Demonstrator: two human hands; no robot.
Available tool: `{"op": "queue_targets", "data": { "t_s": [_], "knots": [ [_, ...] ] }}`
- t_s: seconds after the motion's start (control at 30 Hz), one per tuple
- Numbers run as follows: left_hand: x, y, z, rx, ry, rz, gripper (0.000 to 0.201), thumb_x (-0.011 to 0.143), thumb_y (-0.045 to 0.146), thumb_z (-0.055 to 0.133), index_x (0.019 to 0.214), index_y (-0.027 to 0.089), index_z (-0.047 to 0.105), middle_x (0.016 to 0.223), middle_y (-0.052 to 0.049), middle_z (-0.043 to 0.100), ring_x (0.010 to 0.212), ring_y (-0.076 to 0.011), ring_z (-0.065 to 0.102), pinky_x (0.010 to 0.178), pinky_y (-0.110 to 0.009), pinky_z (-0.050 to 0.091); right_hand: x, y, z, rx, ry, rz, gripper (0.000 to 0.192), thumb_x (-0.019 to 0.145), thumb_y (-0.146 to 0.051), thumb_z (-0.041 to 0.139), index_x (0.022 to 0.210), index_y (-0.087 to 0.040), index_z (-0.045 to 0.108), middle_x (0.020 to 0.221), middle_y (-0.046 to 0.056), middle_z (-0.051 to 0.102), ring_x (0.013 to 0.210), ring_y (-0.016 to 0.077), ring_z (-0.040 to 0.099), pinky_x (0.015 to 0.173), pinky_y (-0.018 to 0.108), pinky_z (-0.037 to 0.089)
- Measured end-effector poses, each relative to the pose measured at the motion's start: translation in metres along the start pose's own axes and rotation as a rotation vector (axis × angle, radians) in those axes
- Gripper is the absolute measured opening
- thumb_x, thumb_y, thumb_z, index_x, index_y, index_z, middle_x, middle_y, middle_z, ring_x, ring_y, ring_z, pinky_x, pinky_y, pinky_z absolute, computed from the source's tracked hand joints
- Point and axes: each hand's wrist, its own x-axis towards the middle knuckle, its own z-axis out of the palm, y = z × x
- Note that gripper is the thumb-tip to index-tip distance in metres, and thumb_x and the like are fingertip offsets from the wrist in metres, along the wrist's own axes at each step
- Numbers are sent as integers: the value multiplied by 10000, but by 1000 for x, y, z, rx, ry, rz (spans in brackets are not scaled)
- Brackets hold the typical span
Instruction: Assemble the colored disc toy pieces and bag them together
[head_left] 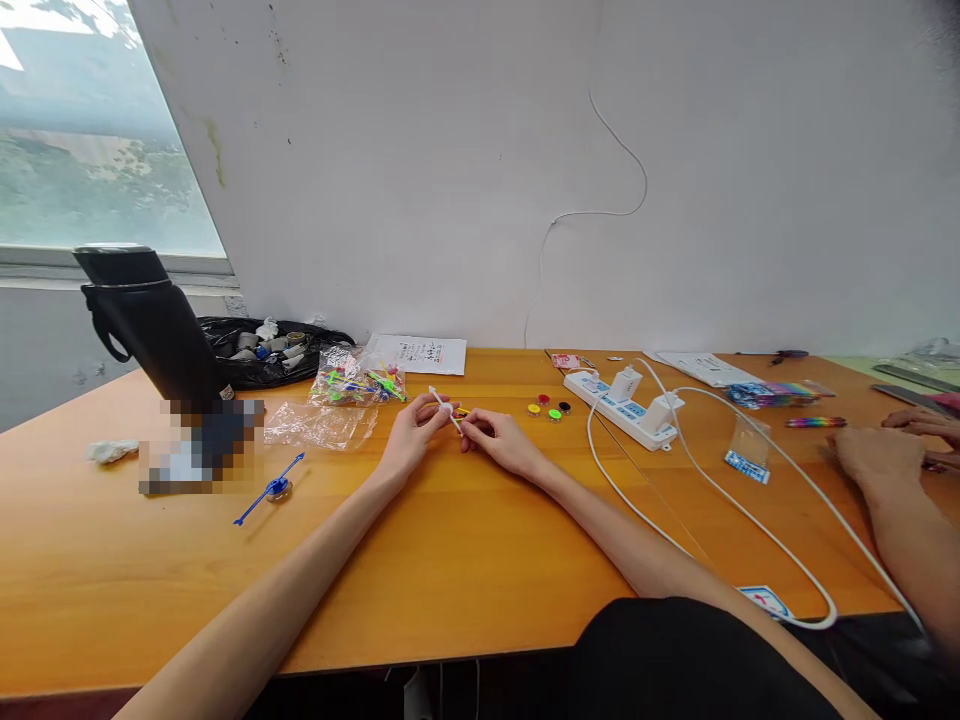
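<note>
Thumb and fingertips of the left hand (411,432) pinch a thin white stick (444,405) that slants up and away over the wooden table (465,560). The right hand (501,440) meets it at the stick's lower end, fingers closed there, seemingly on a small yellow piece too tiny to make out. Just beyond lie four small coloured caps (549,409). Left of the hands sits a clear bag of coloured sticks (358,380); a blue spinner (271,488) lies nearer the black flask (154,325). Another person's hands (881,450) rest far right, past the power strip (626,408).
</note>
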Motion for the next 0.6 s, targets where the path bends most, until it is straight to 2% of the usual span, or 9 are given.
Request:
{"op": "queue_targets", "data": {
  "t_s": [0.17, 0.27, 0.37, 0.47, 0.5, 0.57, 0.6],
  "knots": [
    [-2, 36, -10, 181, 46, 100, 308, 817, 466, 712, 986, 210, 682, 1121, -85, 735, 1009, -240, 692, 977, -365, 494, 0, 3, -1, 88, -5, 27, 419, 956, -587, 506, 1004, -198, 653, 764, 37, 724, 716, 164, 661, 737, 282, 522],
    [-18, 66, -29, 327, 30, 82, 319, 769, 499, 749, 948, 237, 718, 1136, -67, 721, 965, -243, 694, 926, -342, 517, -1, 4, -1, 104, 0, 21, 400, 962, -566, 509, 989, -190, 641, 758, 41, 722, 714, 159, 653, 737, 278, 520],
    [-43, 91, -67, 534, 30, 10, 358, 809, 562, 685, 971, 245, 719, 1205, -63, 703, 996, -244, 675, 920, -337, 517, -1, 5, -1, 97, -2, 12, 388, 967, -553, 507, 974, -190, 641, 754, 42, 720, 717, 160, 648, 741, 284, 521],
    [-65, 106, -119, 753, 187, 13, 397, 846, 620, 598, 1028, 277, 680, 1277, -8, 668, 1062, -237, 641, 926, -340, 507, 0, 5, 0, 68, -1, 11, 389, 968, -554, 500, 969, -195, 650, 754, 41, 723, 725, 166, 653, 744, 291, 522],
    [-71, 108, -137, 826, 238, -29, 409, 857, 646, 560, 1043, 295, 655, 1250, 16, 677, 1049, -228, 643, 931, -354, 502, 0, 4, 0, 61, -3, 9, 389, 970, -551, 498, 971, -194, 652, 756, 42, 723, 729, 167, 654, 746, 293, 522],
    [-79, 106, -169, 1024, 317, -154, 454, 825, 718, 533, 1047, 329, 610, 1063, 52, 720, 968, -221, 649, 918, -389, 497, -1, 4, 0, 54, -6, 6, 386, 975, -543, 493, 974, -192, 653, 759, 43, 722, 732, 168, 655, 747, 296, 521],
    [-82, 104, -182, 1082, 319, -183, 476, 795, 748, 542, 1010, 327, 599, 998, 60, 724, 959, -227, 640, 901, -392, 499, -1, 4, 0, 53, -7, 7, 385, 976, -540, 492, 976, -191, 653, 759, 44, 722, 732, 169, 654, 747, 297, 521]
  ]
}}
